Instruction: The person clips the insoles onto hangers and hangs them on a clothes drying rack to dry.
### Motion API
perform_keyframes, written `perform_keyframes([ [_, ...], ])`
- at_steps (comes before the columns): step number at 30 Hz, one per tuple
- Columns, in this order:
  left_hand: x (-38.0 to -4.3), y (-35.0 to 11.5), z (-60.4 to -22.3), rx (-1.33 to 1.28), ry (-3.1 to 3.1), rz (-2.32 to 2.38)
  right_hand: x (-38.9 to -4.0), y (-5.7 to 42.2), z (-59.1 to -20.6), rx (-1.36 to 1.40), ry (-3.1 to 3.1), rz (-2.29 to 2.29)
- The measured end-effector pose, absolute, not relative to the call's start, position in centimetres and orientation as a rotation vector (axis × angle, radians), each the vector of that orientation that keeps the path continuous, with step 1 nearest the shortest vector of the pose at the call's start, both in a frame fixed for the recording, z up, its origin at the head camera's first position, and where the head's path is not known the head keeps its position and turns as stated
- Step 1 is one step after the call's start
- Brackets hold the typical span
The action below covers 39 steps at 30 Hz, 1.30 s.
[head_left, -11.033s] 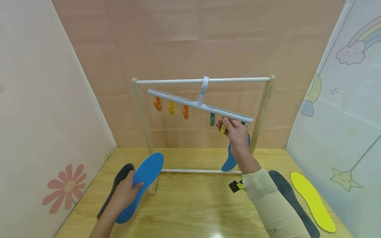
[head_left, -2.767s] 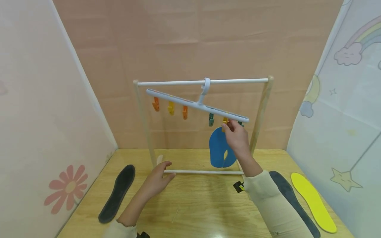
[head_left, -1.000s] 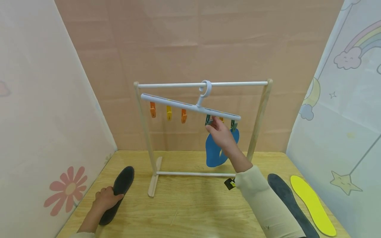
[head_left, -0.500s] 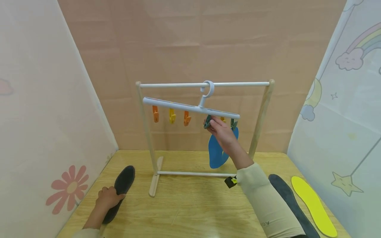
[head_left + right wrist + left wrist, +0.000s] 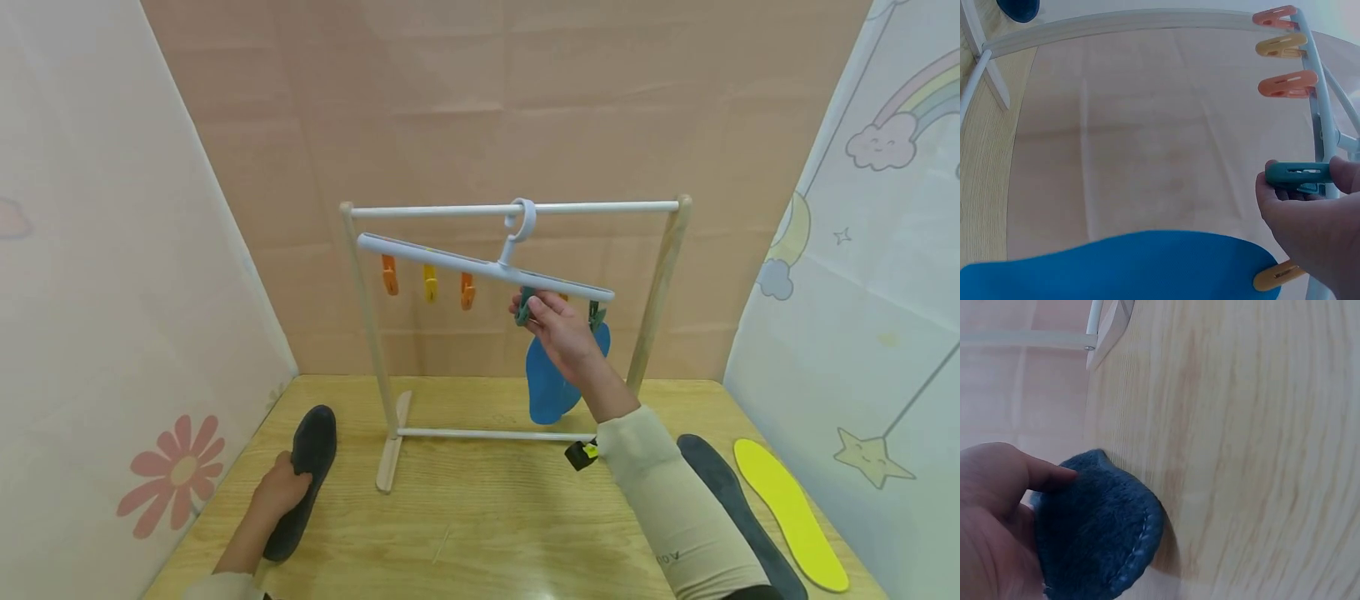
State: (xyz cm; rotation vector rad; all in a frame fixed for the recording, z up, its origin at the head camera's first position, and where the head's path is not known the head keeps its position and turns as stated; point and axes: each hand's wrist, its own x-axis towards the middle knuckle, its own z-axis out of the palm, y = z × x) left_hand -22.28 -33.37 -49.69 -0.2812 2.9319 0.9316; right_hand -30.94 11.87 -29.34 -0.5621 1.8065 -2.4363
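My left hand (image 5: 279, 490) grips a dark fuzzy insole (image 5: 315, 442) at its middle, thumb on top; its stitched edge shows in the left wrist view. Farther right, my right hand (image 5: 566, 337) pinches a green clip (image 5: 1297, 173) between thumb and fingers. That clip is attached under the tilted white hanger (image 5: 442, 259), whose hook sits on the rack's top bar. Two blue insoles (image 5: 546, 387) hang overlapping from its right part, one from a yellow clip (image 5: 1277, 275), the other from a green clip (image 5: 596, 317) at the end. My right hand partly covers them.
Orange and yellow clips (image 5: 430, 284) hang from the hanger's left half. The wooden rack (image 5: 660, 287) stands on the table (image 5: 465, 517). At right lie a dark insole (image 5: 720, 479) and a yellow insole (image 5: 787, 512). Patterned walls flank both sides.
Earlier my left hand held a blue insole that now hangs clipped; it has since taken the dark insole and raised it slightly. My right hand has moved left from the yellow clip to the green one.
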Motion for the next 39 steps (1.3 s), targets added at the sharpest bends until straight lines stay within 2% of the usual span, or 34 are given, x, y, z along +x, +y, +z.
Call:
perform_keyframes([
  [16,-21.7,-31.8,-48.3,-0.274,3.007,1.0,-31.0,10.9,-29.4,-0.501,1.864,-2.576],
  [39,-19.0,-27.6,-45.4,-0.181,3.063,0.985,-30.8,10.0,-28.8,-0.15,1.991,-2.71],
])
